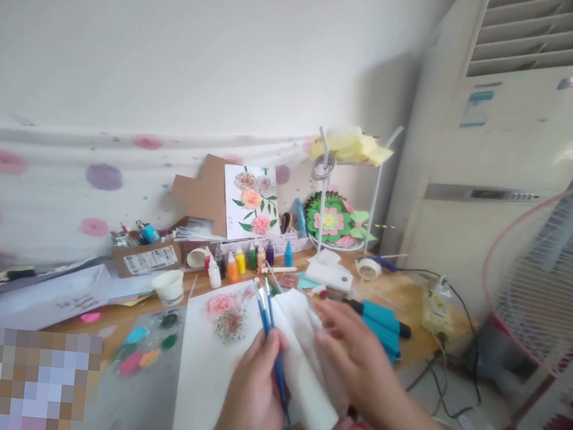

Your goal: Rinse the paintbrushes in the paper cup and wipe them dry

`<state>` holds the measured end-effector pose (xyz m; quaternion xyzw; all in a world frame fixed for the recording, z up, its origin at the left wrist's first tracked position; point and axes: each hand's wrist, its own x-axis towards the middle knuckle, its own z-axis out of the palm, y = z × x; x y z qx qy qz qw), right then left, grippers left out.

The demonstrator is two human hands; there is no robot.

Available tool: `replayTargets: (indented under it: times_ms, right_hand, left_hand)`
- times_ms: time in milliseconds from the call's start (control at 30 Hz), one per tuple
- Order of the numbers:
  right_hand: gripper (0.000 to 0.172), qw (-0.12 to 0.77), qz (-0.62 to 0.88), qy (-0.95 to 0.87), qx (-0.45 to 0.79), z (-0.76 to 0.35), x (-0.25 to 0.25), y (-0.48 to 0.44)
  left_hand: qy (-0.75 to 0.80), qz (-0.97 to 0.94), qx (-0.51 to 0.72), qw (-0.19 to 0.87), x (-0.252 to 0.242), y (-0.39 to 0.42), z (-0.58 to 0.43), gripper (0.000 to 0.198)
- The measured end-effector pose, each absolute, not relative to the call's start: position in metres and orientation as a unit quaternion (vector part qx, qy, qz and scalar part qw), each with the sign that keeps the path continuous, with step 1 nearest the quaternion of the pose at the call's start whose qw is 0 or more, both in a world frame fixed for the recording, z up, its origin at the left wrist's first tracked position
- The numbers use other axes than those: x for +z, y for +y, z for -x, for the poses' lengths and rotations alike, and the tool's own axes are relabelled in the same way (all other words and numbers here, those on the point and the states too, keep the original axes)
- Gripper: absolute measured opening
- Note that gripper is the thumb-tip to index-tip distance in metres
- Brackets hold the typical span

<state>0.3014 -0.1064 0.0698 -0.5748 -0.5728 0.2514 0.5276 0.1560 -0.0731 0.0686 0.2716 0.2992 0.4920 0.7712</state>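
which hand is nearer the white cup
Left. The left hand, holding blue brushes, sits below and right of the white cup. The right hand, on the folded white paper, lies farther right.
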Motion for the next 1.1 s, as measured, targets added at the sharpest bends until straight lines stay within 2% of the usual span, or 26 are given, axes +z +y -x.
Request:
replayTargets:
  times_ms: [167, 267, 633, 800, 967, 1100]
  right_hand:
    - [0.053, 0.507, 0.555, -0.485, 0.446, -0.31, 0.071, -0.106]
    - [0.047, 0.514, 0.533, -0.442, 0.506, -0.302, 0.074, -0.11]
    - [0.049, 0.692, 0.464, -0.295, 0.468, -0.306, 0.095, -0.118]
    - [0.041, 0.702, 0.428, -0.282, 0.494, -0.311, 0.104, -0.121]
    - [0.038, 0.699, 0.377, -0.312, 0.522, -0.314, 0.111, -0.122]
    - [0.042, 0.72, 0.291, -0.344, 0.528, -0.316, 0.106, -0.122]
  left_hand:
    - [0.236, -0.31, 0.452, 0.802, 0.066, -0.078, -0.14, 0.03]
    - [0.234, -0.315, 0.435, 0.811, 0.058, -0.077, -0.137, 0.031]
    - [0.263, -0.175, 0.388, 0.866, 0.037, -0.081, -0.147, 0.028]
    - [0.227, -0.213, 0.404, 0.86, 0.03, -0.083, -0.144, 0.024]
    - [0.3, -0.237, 0.398, 0.834, 0.029, -0.084, -0.147, 0.032]
    - [0.359, -0.307, 0.444, 0.761, 0.036, -0.083, -0.145, 0.033]
